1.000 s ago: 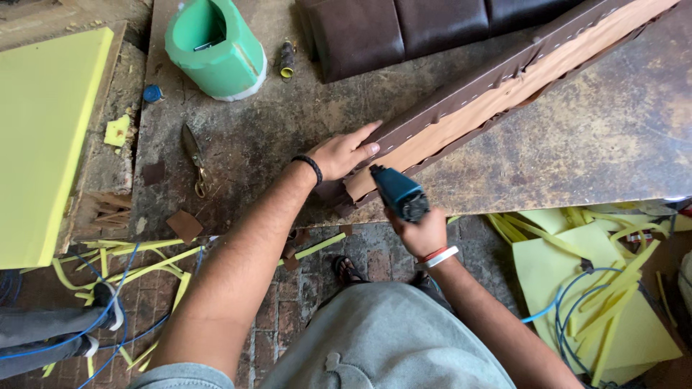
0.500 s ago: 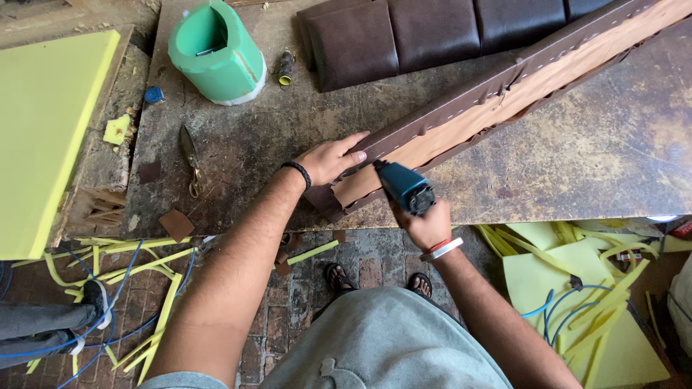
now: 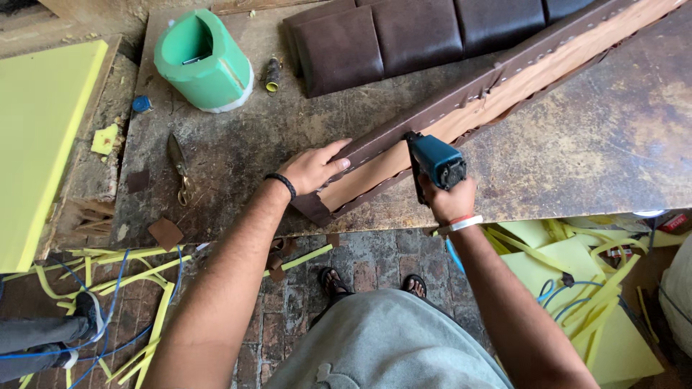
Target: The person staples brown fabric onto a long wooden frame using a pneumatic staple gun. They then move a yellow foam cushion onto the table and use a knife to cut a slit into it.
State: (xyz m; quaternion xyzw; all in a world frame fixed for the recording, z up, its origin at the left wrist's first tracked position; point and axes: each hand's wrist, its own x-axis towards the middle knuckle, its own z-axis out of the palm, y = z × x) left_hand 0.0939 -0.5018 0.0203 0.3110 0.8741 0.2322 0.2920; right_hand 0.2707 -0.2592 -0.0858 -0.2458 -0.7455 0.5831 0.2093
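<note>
Staple gun (image 3: 436, 162) (teal) against leather-covered frame (image 3: 461, 108)

A green foam cylinder (image 3: 204, 63) stands near the workbench's (image 3: 613, 144) far left corner, a small yellow-tipped roll (image 3: 272, 74) just beside it. Scissors (image 3: 177, 167) lie toward the left edge, a brown leather scrap (image 3: 166, 233) at the near edge. A yellow foam slab (image 3: 36, 137) sits off the left side. Yellow foam strips (image 3: 108, 277) and blue cord (image 3: 115, 317) litter the brick floor (image 3: 367, 263).

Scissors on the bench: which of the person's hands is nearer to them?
Left. The left hand presses the brown panel edge just right of the scissors; the right hand grips the stapler farther right.
</note>
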